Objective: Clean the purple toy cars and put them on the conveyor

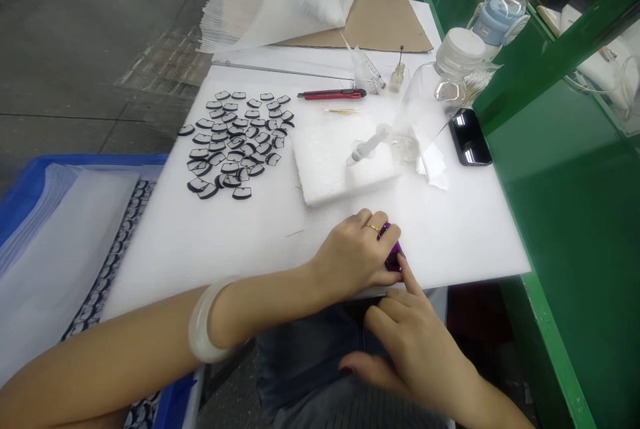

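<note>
A white foam sheet (210, 235), soft and matte, covers the work table, with a green painted metal frame (550, 169) running along its right edge. To the left sits a blue plastic crate (30, 175) lined with thin white sheets. At the far end lies a flat brown cardboard panel (385, 22) under curled translucent foam wrap (300, 2). A thick white foam block (340, 162), rectangular with a pebbled surface, rests mid-table, just beside a clear plastic bottle (425, 102) lying tilted with a white cap. A black phone (469, 139), glossy, lies right of the bottle. A cluster of small black-and-white curved pieces (235, 142) spreads over the sheet's left part. A red utility knife (333, 93) lies beyond the block.

The left hand (353, 252), with a pale smooth bangle on its wrist and a ring, curls closed over a small shiny purple piece (394, 257) at the sheet's near edge. The right hand (410, 342) is loosely curled, its index fingertip touching that piece from below.
</note>
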Demonstrator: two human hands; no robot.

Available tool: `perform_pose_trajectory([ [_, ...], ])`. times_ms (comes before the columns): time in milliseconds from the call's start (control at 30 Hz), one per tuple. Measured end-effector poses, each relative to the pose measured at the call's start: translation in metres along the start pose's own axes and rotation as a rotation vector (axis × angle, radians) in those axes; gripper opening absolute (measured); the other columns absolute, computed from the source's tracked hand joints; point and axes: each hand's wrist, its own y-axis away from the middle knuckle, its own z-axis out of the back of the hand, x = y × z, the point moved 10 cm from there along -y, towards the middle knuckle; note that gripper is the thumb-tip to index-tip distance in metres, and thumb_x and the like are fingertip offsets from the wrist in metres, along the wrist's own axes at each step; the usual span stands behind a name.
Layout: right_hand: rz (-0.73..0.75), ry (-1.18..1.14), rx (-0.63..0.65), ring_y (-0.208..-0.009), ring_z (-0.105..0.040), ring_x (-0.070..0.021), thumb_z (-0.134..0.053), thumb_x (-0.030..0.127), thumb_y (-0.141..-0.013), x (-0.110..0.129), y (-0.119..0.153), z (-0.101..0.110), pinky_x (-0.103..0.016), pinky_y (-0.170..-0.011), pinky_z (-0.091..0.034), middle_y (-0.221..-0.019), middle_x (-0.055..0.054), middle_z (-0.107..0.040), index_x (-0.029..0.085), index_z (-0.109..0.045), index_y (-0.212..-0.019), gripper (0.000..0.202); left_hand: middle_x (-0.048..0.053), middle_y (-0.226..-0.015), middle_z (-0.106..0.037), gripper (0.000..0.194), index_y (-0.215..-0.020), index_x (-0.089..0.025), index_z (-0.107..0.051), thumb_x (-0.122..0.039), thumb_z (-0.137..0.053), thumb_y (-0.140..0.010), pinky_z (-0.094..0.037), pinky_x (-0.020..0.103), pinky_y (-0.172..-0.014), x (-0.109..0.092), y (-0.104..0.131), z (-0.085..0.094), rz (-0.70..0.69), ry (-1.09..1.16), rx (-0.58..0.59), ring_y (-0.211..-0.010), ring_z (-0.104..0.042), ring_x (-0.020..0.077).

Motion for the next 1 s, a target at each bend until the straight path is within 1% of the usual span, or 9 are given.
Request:
perform_pose_trajectory([
  [167,0.031,0.001,-0.275,-0.051,-0.045,-0.0106,-0.053,0.026,-0.098,0.000,0.023,0.062,-0.058,-0.115,-0.035,-0.056,0.004,-0.048,0.019,-0.061,-0.076,0.024,0.012,-0.093,-0.067,0.060,-0.093,-0.011,-0.065,-0.065,-0.075,-0.071,-0.052,0.035,-0.063,0.002,0.000,-0.005,0.004,0.005,0.075,-0.077,-0.060,0.0253],
  [267,-0.009,0.072,-0.533,-0.051,-0.048,-0.0111,-0.059,0.011,-0.087,-0.036,0.029,0.107,-0.056,-0.107,-0.043,-0.060,0.005,-0.054,0.022,-0.063,-0.079,0.015,0.012,-0.095,-0.068,0.061,-0.096,-0.011,-0.065,-0.064,-0.077,-0.070,-0.053,0.037,-0.065,0.003,0.000,-0.008,0.017,0.013,0.120,-0.079,-0.061,0.0258],
  [367,-0.102,0.125,-0.707,-0.055,-0.052,-0.0130,-0.061,0.015,-0.087,-0.094,0.012,0.136,-0.042,-0.089,-0.052,-0.063,0.004,-0.058,0.022,-0.063,-0.073,0.016,0.013,-0.101,-0.068,0.061,-0.101,-0.011,-0.065,-0.062,-0.078,-0.070,-0.054,0.040,-0.069,0.002,0.001,-0.009,0.018,0.020,0.136,-0.084,-0.062,0.0276],
  [467,-0.304,0.158,-0.513,-0.067,-0.060,-0.0174,-0.059,0.026,-0.088,-0.164,-0.043,0.131,-0.030,-0.065,-0.046,-0.072,-0.001,-0.065,0.021,-0.064,-0.073,0.017,0.015,-0.116,-0.066,0.071,-0.112,-0.011,-0.063,-0.061,-0.082,-0.064,-0.055,0.042,-0.076,0.002,0.000,-0.008,0.016,0.048,0.108,-0.094,-0.062,0.0302],
  [533,-0.468,0.220,-0.338,-0.066,-0.059,-0.0179,-0.056,0.029,-0.088,-0.205,-0.078,0.119,-0.028,-0.061,-0.040,-0.072,-0.002,-0.066,0.020,-0.065,-0.072,0.020,0.016,-0.122,-0.063,0.082,-0.118,-0.011,-0.061,-0.063,-0.084,-0.060,-0.055,0.042,-0.079,0.005,-0.001,-0.008,0.031,0.078,0.100,-0.098,-0.062,0.0309],
  [600,-0.541,0.264,-0.285,-0.064,-0.057,-0.0186,-0.059,0.031,-0.085,-0.228,-0.104,0.111,-0.029,-0.059,-0.036,-0.071,-0.003,-0.066,0.019,-0.066,-0.073,0.018,0.016,-0.121,-0.063,0.088,-0.122,-0.010,-0.059,-0.066,-0.084,-0.058,-0.055,0.042,-0.079,0.010,-0.001,-0.010,0.054,0.098,0.123,-0.098,-0.061,0.0306],
  [700,-0.540,0.289,-0.298,-0.068,-0.057,-0.0208,-0.061,0.031,-0.082,-0.240,-0.125,0.097,-0.029,-0.059,-0.034,-0.078,-0.007,-0.066,0.018,-0.069,-0.076,0.016,0.015,-0.117,-0.063,0.088,-0.123,-0.010,-0.059,-0.067,-0.082,-0.060,-0.055,0.043,-0.078,0.014,-0.002,-0.013,0.071,0.111,0.171,-0.095,-0.060,0.0296],
  [833,-0.489,0.271,-0.373,-0.074,-0.058,-0.0207,-0.054,0.030,-0.084,-0.237,-0.119,0.096,-0.031,-0.067,-0.038,-0.087,-0.007,-0.065,0.019,-0.069,-0.077,0.020,0.014,-0.115,-0.063,0.088,-0.124,-0.010,-0.058,-0.068,-0.080,-0.062,-0.054,0.043,-0.077,0.017,-0.002,-0.014,0.075,0.118,0.200,-0.094,-0.059,0.0294],
  [1000,-0.483,-0.391,-0.608,-0.057,-0.045,-0.0155,-0.047,0.030,-0.074,-0.250,-0.094,0.116,-0.028,-0.056,-0.038,-0.062,0.000,-0.046,0.022,-0.052,-0.068,0.011,0.014,-0.114,-0.064,0.087,-0.123,-0.009,-0.058,-0.069,-0.079,-0.063,-0.053,0.041,-0.076,0.018,-0.002,-0.012,0.058,0.127,0.169,-0.092,-0.059,0.0284],
])
